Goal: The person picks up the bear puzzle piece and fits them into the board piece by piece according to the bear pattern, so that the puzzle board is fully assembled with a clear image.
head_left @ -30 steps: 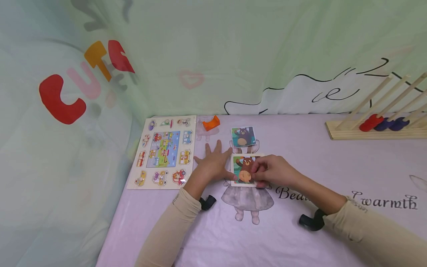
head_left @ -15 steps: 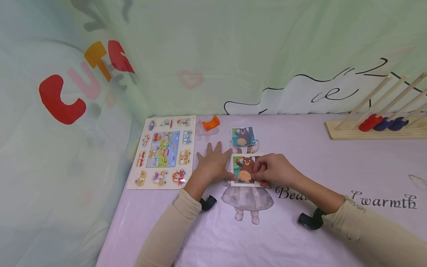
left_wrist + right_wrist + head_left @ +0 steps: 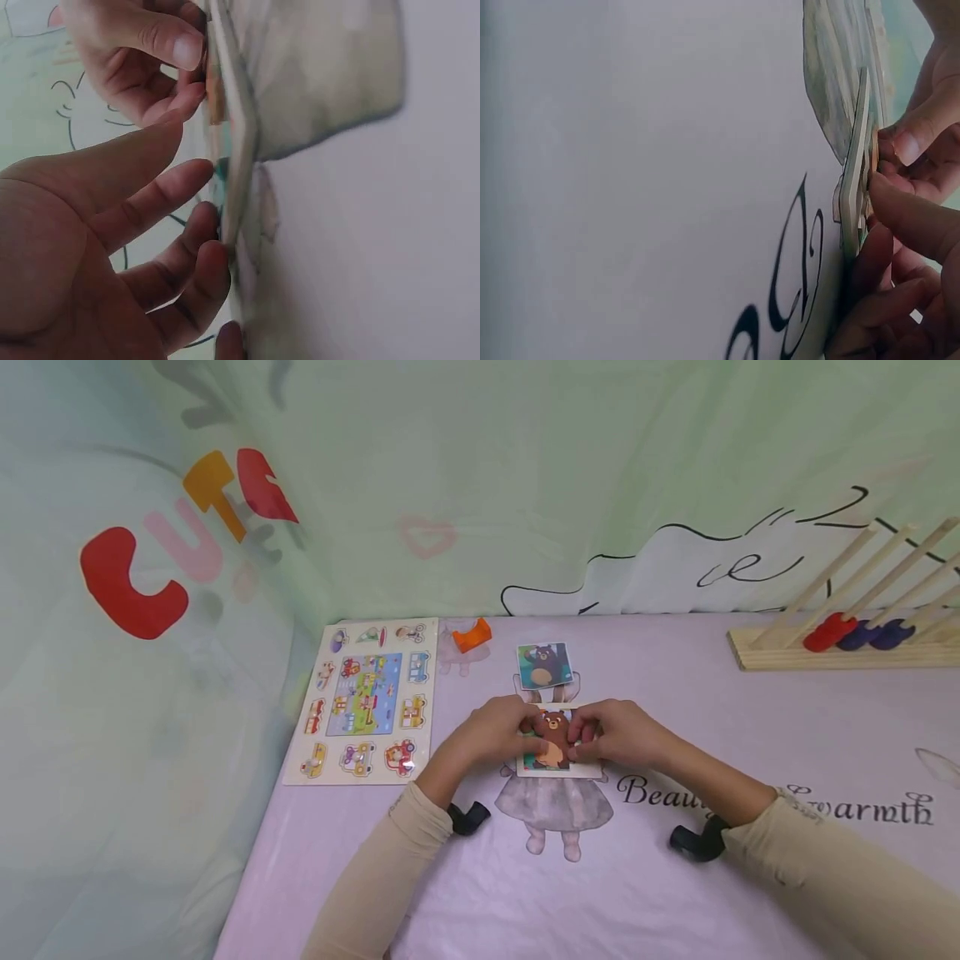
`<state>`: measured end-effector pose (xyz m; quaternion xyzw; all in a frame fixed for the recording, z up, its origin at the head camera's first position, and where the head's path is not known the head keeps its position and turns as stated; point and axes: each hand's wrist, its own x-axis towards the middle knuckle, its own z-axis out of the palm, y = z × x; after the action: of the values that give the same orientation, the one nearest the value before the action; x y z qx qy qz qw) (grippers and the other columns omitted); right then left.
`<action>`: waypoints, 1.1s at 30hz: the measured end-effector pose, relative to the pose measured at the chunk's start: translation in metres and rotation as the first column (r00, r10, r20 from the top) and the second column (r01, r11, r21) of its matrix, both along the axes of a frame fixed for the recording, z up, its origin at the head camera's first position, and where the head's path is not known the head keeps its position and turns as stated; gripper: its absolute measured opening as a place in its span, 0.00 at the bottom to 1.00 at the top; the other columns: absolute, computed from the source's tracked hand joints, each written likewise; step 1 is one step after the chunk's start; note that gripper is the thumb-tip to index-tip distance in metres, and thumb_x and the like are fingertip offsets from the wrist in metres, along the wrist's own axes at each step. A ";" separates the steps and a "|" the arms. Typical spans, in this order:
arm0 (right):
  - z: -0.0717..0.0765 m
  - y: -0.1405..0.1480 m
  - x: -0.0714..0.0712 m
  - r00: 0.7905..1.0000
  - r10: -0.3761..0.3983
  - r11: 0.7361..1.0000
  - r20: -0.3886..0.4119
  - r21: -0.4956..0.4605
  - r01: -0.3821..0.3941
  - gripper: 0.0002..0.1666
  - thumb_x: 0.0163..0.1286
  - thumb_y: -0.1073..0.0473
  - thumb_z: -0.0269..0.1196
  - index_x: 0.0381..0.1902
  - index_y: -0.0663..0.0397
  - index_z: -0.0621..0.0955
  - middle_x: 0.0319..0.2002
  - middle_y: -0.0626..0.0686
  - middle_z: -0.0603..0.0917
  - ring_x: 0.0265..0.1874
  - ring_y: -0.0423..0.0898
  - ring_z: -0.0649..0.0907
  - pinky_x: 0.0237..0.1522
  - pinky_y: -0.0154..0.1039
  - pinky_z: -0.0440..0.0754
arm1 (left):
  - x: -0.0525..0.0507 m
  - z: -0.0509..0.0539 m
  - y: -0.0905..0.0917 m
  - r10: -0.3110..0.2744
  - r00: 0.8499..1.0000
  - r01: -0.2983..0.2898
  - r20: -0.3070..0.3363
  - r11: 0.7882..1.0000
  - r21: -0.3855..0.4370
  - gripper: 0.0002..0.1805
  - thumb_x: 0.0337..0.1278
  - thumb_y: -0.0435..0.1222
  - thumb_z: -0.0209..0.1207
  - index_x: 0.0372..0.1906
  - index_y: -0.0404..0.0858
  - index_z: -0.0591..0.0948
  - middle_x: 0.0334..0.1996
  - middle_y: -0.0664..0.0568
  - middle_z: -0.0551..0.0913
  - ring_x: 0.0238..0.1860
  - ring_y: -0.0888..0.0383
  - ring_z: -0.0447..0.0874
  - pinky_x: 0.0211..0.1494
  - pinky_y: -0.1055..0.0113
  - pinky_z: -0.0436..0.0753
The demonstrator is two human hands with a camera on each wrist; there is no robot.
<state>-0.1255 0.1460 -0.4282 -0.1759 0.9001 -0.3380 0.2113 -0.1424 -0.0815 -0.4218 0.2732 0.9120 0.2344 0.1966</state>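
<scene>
A small bear puzzle (image 3: 556,731) with a pale wooden frame (image 3: 561,773) lies on the table between both hands. My left hand (image 3: 491,731) is at its left side, thumb over the bear's belly; in the left wrist view its bent fingertips (image 3: 201,214) touch the board, and the thumb lies apart from them. At the right side my right hand (image 3: 626,731) pinches what looks like a brown-edged puzzle piece (image 3: 214,82) with thumb and fingers. My fingers partly hide the picture's sides. Just behind lies a bear picture card (image 3: 543,665), slightly turned.
A vehicle peg puzzle (image 3: 358,702) lies at left. An orange block (image 3: 472,635) sits behind, near the wall curtain. A wooden peg rack (image 3: 840,656) with red and blue beads stands at the back right. Black wrist mounts (image 3: 469,818) hang under the forearms.
My left hand has drawn its spread fingers in and moved right, onto the bear puzzle's left side. My right hand stays at the right side. The view has shifted slightly.
</scene>
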 end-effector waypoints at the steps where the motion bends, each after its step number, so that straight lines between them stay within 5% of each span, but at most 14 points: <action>1: 0.000 0.000 0.000 1.000 0.001 1.000 0.002 0.004 -0.001 0.08 0.61 0.57 0.74 0.34 0.48 0.83 0.26 0.46 0.79 0.29 0.44 0.75 0.33 0.38 0.70 | -0.001 -0.001 0.000 -0.007 1.000 0.006 0.015 1.000 0.014 0.08 0.62 0.45 0.68 0.41 0.47 0.86 0.31 0.60 0.81 0.36 0.62 0.76 0.38 0.66 0.73; 33: -0.001 -0.002 -0.002 0.999 -0.015 1.000 0.044 0.016 0.014 0.12 0.57 0.56 0.76 0.34 0.49 0.83 0.26 0.47 0.78 0.31 0.46 0.75 0.34 0.40 0.70 | 0.001 -0.007 0.003 0.019 1.000 -0.019 -0.012 0.997 -0.072 0.12 0.56 0.47 0.73 0.38 0.52 0.81 0.36 0.59 0.76 0.40 0.64 0.73 0.43 0.57 0.67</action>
<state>-0.1278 0.1438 -0.4295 -0.1601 0.8991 -0.3362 0.2299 -0.1410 -0.0787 -0.4291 0.2586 0.9235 0.2018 0.1991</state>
